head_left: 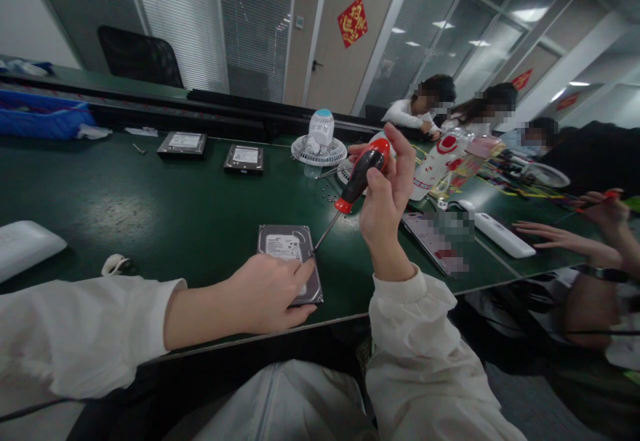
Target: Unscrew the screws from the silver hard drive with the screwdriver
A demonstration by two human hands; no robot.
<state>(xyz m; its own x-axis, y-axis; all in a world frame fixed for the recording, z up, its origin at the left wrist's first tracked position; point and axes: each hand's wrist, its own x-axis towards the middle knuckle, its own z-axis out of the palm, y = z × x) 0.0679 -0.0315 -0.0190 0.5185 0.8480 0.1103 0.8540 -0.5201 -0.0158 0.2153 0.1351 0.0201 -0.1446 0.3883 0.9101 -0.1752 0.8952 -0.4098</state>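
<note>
Partly under the left grip (270,291), a hard drive (287,244)

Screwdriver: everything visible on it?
The screwdriver has a chunky black handle, red at its butt and collar, plastic or rubber by its look, and a thin, metal-looking shaft. It slants in the right hand, butt up, tip down at the right edge of the hard drive, close to the left hand. The tip's shape, and whether it sits in a screw, are too small to tell.
</note>
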